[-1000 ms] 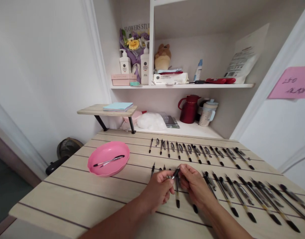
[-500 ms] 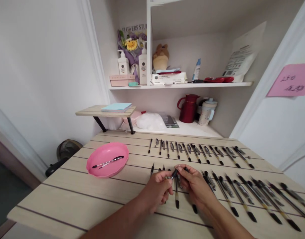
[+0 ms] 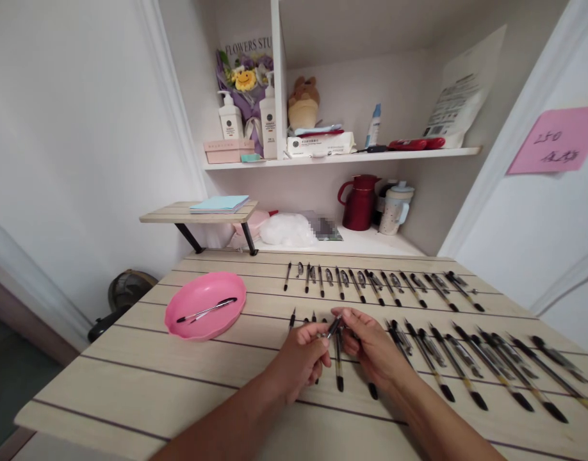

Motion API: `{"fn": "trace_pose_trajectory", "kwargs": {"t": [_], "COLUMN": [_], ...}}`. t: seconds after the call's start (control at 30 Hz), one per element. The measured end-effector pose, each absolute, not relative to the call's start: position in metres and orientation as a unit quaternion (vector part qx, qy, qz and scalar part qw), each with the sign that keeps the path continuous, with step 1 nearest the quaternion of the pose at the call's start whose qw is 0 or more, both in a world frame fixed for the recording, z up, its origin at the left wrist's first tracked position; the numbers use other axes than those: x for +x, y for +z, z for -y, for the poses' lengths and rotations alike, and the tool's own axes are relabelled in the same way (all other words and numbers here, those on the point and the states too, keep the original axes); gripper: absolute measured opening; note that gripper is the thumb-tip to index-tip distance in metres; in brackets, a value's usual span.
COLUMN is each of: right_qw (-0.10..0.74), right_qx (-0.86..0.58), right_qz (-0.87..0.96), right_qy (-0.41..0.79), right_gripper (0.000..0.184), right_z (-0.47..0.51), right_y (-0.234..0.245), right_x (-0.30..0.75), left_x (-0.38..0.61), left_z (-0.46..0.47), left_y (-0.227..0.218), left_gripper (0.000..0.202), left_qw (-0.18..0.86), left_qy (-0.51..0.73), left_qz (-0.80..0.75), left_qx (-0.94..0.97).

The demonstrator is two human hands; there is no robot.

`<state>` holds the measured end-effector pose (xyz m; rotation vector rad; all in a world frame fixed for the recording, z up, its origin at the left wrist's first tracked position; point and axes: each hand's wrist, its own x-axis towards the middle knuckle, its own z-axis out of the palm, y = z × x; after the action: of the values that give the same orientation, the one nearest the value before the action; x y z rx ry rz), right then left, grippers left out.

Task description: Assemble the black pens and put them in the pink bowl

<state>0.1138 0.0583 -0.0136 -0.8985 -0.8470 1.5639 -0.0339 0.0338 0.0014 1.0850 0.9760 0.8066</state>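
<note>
Both forearms come in over the near edge of the counter (image 3: 145,378) and meet a little right of its middle. The left hand (image 3: 301,358) is curled nearly closed, thumb and forefinger pinching the lower end of a small dark pen (image 3: 333,326). The right hand (image 3: 373,351) is also curled, its fingertips nipping the upper end of the same pen. The pen is tilted, lifted just off the boards, between the two thumbs.

Directly below it a loose pen (image 3: 339,362) lies on the counter, pointing toward the near edge, with the hands on either side of it. From there a near row of pens (image 3: 467,368) fans out toward the right edge, laid side by side. Behind the hands a far row of pens (image 3: 371,285) runs parallel to the far edge, the pieces smaller and set close together.

Toward the left edge sits a pink dish (image 3: 202,288), well apart from the hands, holding one finished pen (image 3: 207,310) that lies slantwise.

Past the far left corner a small wooden riser (image 3: 164,218) carries a stack of notebooks (image 3: 220,203). Behind the far edge, a white ledge holds a white plastic bag (image 3: 287,230), a red jug (image 3: 359,202) and a pale cup (image 3: 392,208) just beside it. On the wall shelf (image 3: 419,152) above stand pump bottles (image 3: 230,118) and a plush toy (image 3: 302,105). A pink note (image 3: 556,139) is stuck to the wall on the right.
</note>
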Motion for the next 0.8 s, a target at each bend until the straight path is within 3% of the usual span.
{"fn": "trace_pose_trajectory", "kwargs": {"t": [0.13,0.3,0.57,0.63,0.8], "right_qw": [0.556,0.634,0.641,0.638,0.631], "right_qx": [-0.391,-0.339,-0.348,-0.349,-0.347], "right_qz": [0.357,0.314,0.279,0.281,0.284], "right_qy": [0.641,0.620,0.625,0.627,0.633], "right_gripper": [0.028,0.027,0.025,0.025,0.023], "right_z": [-0.059,-0.064,-0.069,-0.069,-0.070], "right_y": [-0.014,-0.009,-0.015,-0.017,-0.022], "right_x": [0.114,0.124,0.129,0.128,0.129], "left_x": [-0.035,-0.039,-0.051,-0.055,-0.065], "left_z": [-0.034,-0.038,-0.055,-0.064,-0.115], "left_y": [0.000,0.002,0.003,0.005,0.017], "left_gripper": [0.042,0.040,0.030,0.028,0.026], "left_qw": [0.681,0.732,0.733,0.706,0.517], "left_qy": [0.344,0.326,0.428,0.454,0.494], "left_qz": [-0.433,-0.380,-0.387,-0.409,-0.560], "left_qx": [0.480,0.462,0.360,0.356,0.418]}}
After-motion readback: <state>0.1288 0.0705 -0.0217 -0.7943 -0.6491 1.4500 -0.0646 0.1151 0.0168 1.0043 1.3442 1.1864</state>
